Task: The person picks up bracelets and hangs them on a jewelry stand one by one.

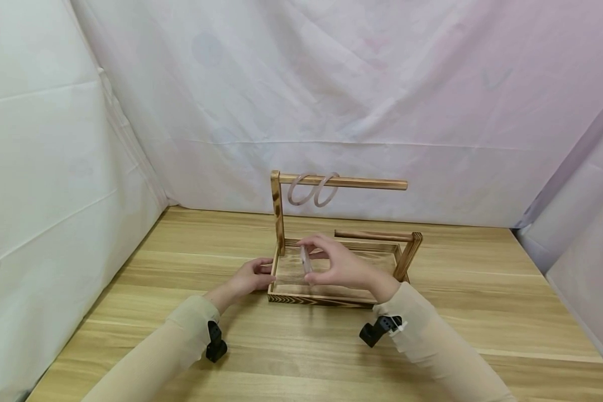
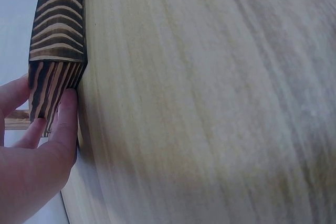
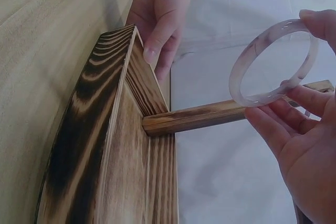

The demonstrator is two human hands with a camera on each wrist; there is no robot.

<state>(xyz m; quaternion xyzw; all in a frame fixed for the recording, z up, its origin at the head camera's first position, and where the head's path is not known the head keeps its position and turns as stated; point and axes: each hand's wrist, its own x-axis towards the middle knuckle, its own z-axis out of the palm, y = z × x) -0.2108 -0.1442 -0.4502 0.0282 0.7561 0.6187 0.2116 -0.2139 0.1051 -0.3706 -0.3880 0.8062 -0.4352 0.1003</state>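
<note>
A wooden tray stand (image 1: 321,301) rests on the table, with an upper bar (image 1: 372,183) and a lower bar (image 1: 367,235). My left hand (image 1: 248,276) grips the tray's left end wall, thumb over the rim and fingers against the outside. Over the tray, my right hand (image 1: 344,269) pinches a pale, translucent bangle (image 3: 238,72) between thumb and fingers; it appears edge-on in the head view. From the upper bar hang two similar bangles, a left bangle (image 1: 290,195) and a right bangle (image 1: 316,196).
The stand's left post (image 1: 278,218) rises at the tray's back left corner. A shorter right post (image 1: 408,257) carries the lower bar. Pale cloth (image 1: 331,95) surrounds the wood-grain table (image 1: 191,234) at the back and sides.
</note>
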